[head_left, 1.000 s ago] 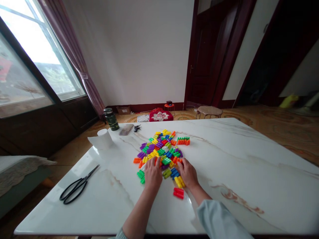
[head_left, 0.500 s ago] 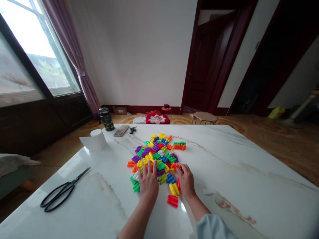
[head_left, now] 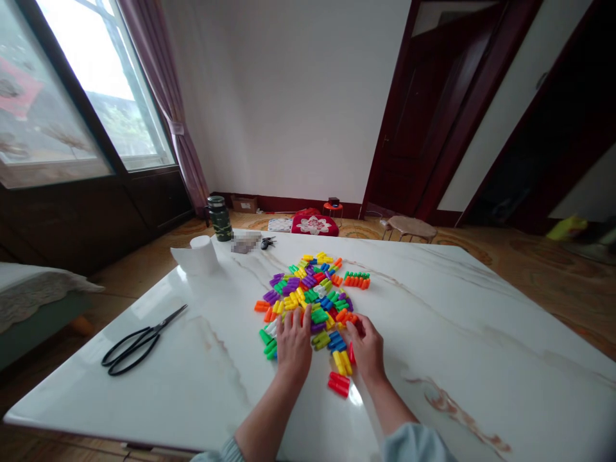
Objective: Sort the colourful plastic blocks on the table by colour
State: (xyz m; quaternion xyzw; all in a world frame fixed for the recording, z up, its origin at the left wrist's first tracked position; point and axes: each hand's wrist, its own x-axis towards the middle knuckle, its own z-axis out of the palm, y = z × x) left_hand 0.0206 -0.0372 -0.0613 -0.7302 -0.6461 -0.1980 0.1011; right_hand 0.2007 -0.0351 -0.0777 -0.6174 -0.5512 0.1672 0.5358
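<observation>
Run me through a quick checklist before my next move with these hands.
1. Left hand at the pile: ok, palm down at its near side.
2. Right hand at the orange pieces: ok, fingertips there.
3. Firm right-hand grip: cannot tell, fingers hide it.
4. Whole pile visible: not ok, left hand covers part.
5. Scissors away from both hands: ok.
6. Bottle upright: ok.
</observation>
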